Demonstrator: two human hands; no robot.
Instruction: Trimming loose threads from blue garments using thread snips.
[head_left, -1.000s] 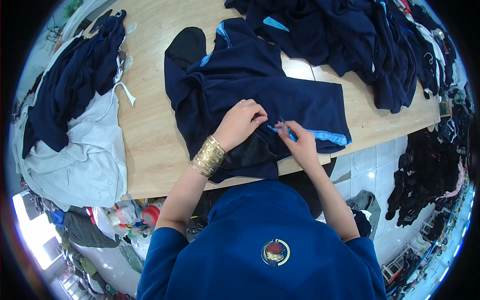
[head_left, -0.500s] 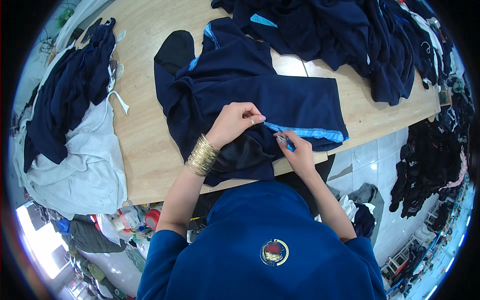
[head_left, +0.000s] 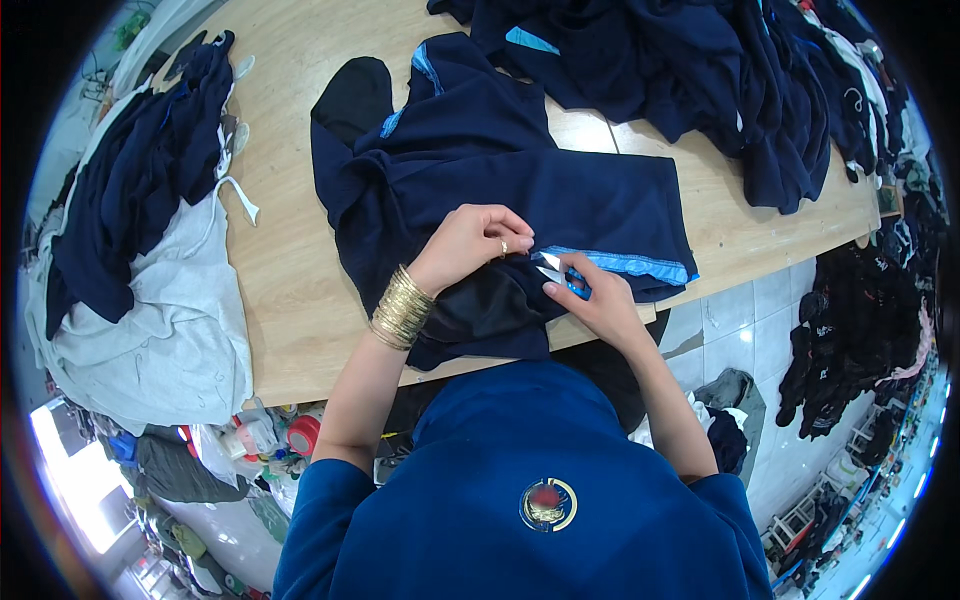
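A navy garment (head_left: pixel 600 190) with a light blue strip (head_left: pixel 640 265) along its near edge lies spread on the table in front of me. My left hand (head_left: pixel 480 235), gold bangles on its wrist, is pinched closed over it at the strip's left end. Whatever sits between its fingertips is too small to make out. In my right hand (head_left: pixel 597 297) are blue-handled thread snips (head_left: pixel 577 285), blades parted and pointing at the left fingertips. Black cloth (head_left: pixel 485 305) of the garment lies below my left hand.
A large heap of navy garments (head_left: pixel 640 70) covers the table's far right. On the left, navy clothing (head_left: pixel 140 190) lies over pale grey cloth (head_left: pixel 160 350). The wooden table's (head_left: pixel 285 290) near edge runs by my body. Dark clothes (head_left: pixel 850 330) hang or lie beyond its right side.
The snips have moved up and left toward my left fingertips, and their blades now show parted. My left hand has barely shifted, still pinched at the strip's end.
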